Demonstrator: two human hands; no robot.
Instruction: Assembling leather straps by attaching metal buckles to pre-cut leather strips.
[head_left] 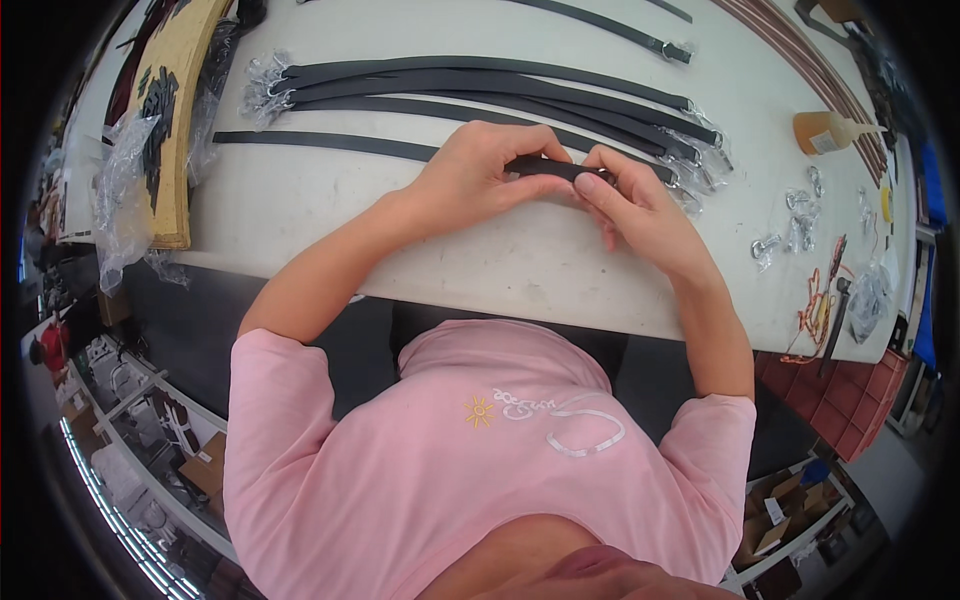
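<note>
Both my hands are closed on the end of a black strap point(545, 169) just above the table. My left hand point(485, 170) pinches it between thumb and fingers, and the strap's long tail lies out to the left on the table. Close beside it, my right hand point(640, 205) grips the tip, where a small bit of metal shows between the fingers. What exactly the right fingertips press on is partly hidden. Just beyond my hands lies a bundle of black straps point(480, 82), with metal clasps point(268, 92) in clear plastic at their ends.
At the left, a wooden board point(172, 228) carries small black pieces beside a clear plastic bag point(122, 200). To the right are an amber bottle point(820, 133), plastic-wrapped metal hardware point(800, 218), a black-handled tool point(836, 315) and orange cord point(812, 305). A red crate point(835, 405) stands below the table edge.
</note>
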